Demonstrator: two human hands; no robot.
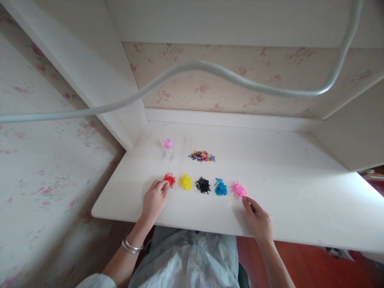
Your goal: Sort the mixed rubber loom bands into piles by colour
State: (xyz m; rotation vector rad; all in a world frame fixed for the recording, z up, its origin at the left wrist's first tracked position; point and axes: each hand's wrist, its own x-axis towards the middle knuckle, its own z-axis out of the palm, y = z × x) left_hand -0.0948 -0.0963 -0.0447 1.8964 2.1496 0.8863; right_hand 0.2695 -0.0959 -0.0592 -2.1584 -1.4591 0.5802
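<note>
Small coloured rubber bands lie in a row of piles on the white desk. At the left end, my left hand [156, 197] has thumb and forefinger pinched at the edge of the red pile [170, 180]. My right hand [258, 218] is closed in a pinch, its fingertips touching the near edge of the pink pile [238, 189]. Between them lie a yellow pile [185, 181], a black pile [203, 185] and a blue pile [221, 187]. Whatever either pinch holds is too small to make out. Farther back sits a mixed-colour heap [203, 156].
A small clear container [168, 153] with a pink top [167, 143] stands at the back left. The white desk [288, 188] meets side panels left and right. A pale cable [204, 66] crosses the upper view, close to the camera.
</note>
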